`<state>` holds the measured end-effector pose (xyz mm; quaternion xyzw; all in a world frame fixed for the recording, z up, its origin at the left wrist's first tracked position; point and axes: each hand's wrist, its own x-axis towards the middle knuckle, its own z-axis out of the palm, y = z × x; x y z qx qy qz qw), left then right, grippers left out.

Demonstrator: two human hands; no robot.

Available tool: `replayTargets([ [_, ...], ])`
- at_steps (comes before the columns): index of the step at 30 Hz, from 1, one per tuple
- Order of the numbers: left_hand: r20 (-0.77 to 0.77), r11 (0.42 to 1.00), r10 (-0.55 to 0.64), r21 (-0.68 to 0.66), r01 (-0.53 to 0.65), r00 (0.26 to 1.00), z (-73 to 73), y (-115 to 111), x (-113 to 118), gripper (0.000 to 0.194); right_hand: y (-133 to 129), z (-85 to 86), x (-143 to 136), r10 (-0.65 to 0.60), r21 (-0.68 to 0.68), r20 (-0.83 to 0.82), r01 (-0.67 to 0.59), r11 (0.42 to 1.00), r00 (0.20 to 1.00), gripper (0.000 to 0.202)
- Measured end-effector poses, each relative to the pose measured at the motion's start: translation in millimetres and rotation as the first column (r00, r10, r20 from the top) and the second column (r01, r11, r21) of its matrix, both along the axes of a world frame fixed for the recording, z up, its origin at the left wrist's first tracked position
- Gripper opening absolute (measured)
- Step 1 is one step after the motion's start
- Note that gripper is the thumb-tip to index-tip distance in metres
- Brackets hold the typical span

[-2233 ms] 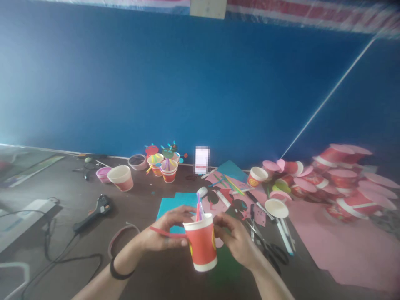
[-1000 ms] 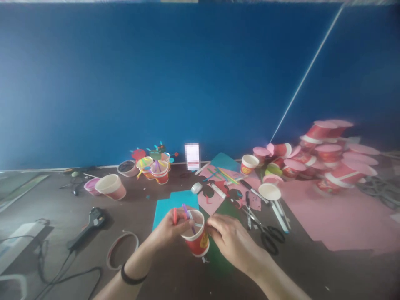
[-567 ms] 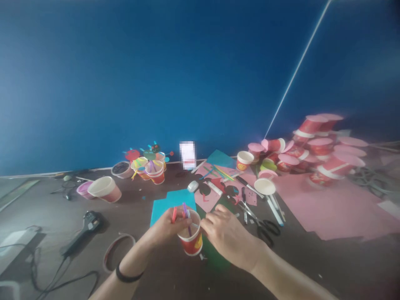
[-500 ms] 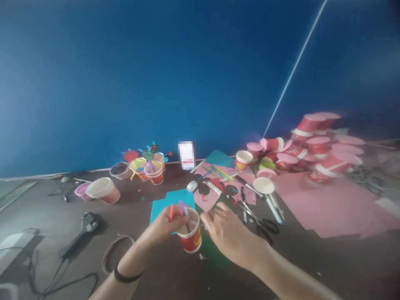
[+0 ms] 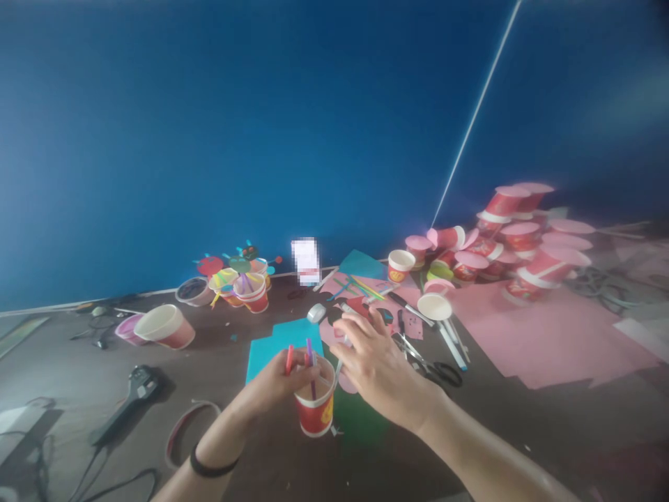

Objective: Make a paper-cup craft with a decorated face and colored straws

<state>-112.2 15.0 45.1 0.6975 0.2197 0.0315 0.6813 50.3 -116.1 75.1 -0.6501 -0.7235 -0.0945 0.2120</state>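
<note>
My left hand point(image 5: 285, 380) is closed on the rim of a red and white paper cup point(image 5: 316, 413), its thumb reaching over the opening. A red straw point(image 5: 290, 359) sticks up between the fingers, and a purple straw point(image 5: 310, 348) stands inside the cup by the thumb. Beyond the cup's right side, my right hand point(image 5: 368, 355) is over the craft scraps with its fingers stretched out and apart. Part of a white glue stick point(image 5: 345, 307) shows behind its fingers. A pale narrow strip point(image 5: 339, 368) shows between that hand and the cup; whether the hand touches it I cannot tell.
Blue paper point(image 5: 261, 351) lies behind the cup. Scissors point(image 5: 439, 371) and markers point(image 5: 454, 346) lie to the right, with pink sheets point(image 5: 543, 341) and a pile of pink-topped cups point(image 5: 523, 240) beyond. Left are decorated cups point(image 5: 254, 296) and a black corded tool point(image 5: 128, 401).
My right hand has lifted away from the cup's side, up and forward over the scraps, its fingers spreading. The left hand keeps its hold on the cup. The view has shifted slightly.
</note>
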Motion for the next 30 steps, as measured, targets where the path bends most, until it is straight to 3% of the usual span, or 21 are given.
replayTargets([
  [4,0.006,0.995,0.090,-0.048,-0.090,0.996,-10.5,3,-4,0.033,1,-11.2,-3,-0.060,0.016,-0.179,0.064,0.998,0.982,0.062],
  [7,0.005,0.984,0.174,-0.032,-0.173,0.985,-18.7,5,-5,0.036,2,-31.4,-7,-0.068,0.046,-0.362,0.090,0.995,0.930,0.076],
  [12,0.046,0.980,0.193,-0.062,-0.190,0.980,-19.6,2,2,0.032,6,-59.9,-19,-0.033,0.034,-0.644,0.073,0.997,0.765,0.064],
  [17,0.083,0.983,0.177,-0.055,-0.173,0.981,-16.4,0,5,0.030,5,-65.1,-25,-0.010,0.025,-0.808,0.051,0.998,0.590,0.049],
  [24,0.103,0.985,0.163,0.042,-0.168,0.981,-18.1,-2,8,0.032,4,-66.1,-27,-0.029,0.009,-0.846,0.070,0.998,0.532,0.042],
  [30,0.064,0.982,0.184,0.034,-0.187,0.981,-11.7,-4,8,0.030,5,-66.5,-26,-0.003,0.065,-0.840,0.106,0.992,0.542,0.038],
])
